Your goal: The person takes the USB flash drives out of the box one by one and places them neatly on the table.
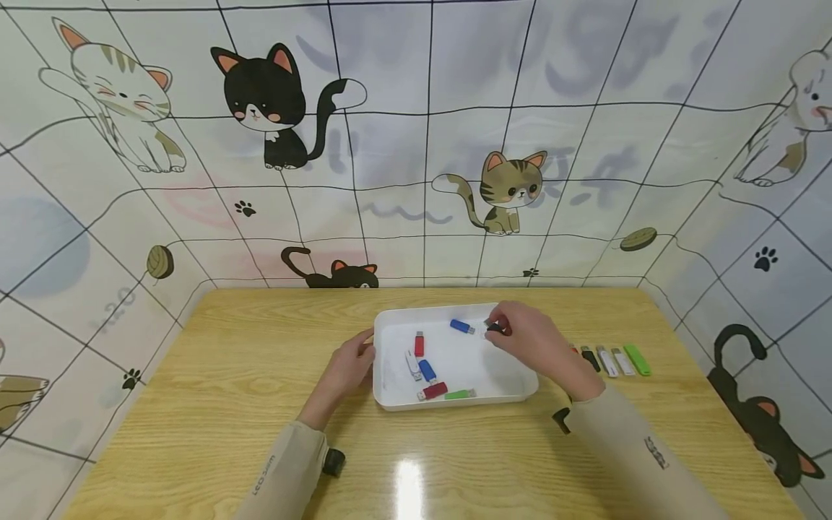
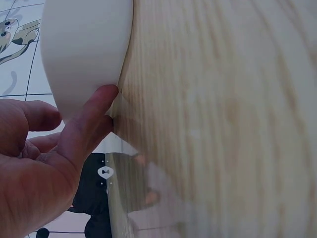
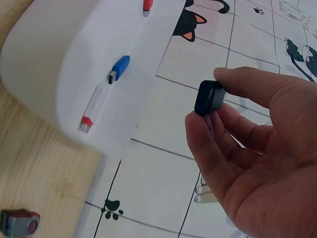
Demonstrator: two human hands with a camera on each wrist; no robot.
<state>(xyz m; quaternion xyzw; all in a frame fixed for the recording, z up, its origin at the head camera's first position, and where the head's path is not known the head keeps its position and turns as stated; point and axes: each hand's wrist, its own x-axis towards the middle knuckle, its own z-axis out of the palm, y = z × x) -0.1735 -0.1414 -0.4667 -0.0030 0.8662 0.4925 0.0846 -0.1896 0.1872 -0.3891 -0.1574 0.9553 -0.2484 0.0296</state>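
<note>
Between thumb and fingertips my right hand (image 1: 528,338) pinches a black USB stick (image 1: 495,328) above the right rear part of the white tray (image 1: 455,361). The right wrist view shows the same hand (image 3: 267,144) gripping the dark stick (image 3: 209,97). At the tray's left side is my left hand (image 1: 347,365); in the left wrist view its fingers (image 2: 101,101) touch the tray wall (image 2: 89,44). Inside the tray lie a blue stick (image 1: 461,326), a red one (image 1: 419,344), a white one (image 1: 413,365), another blue (image 1: 427,370), a dark red (image 1: 432,391) and a green one (image 1: 460,394).
Right of the tray, several USB sticks stand in a row on the wooden table (image 1: 260,375): a black one (image 1: 590,358), white ones (image 1: 607,361) and a bright green one (image 1: 637,360). A cat-printed sheet (image 1: 390,159) rises behind the table and at both sides.
</note>
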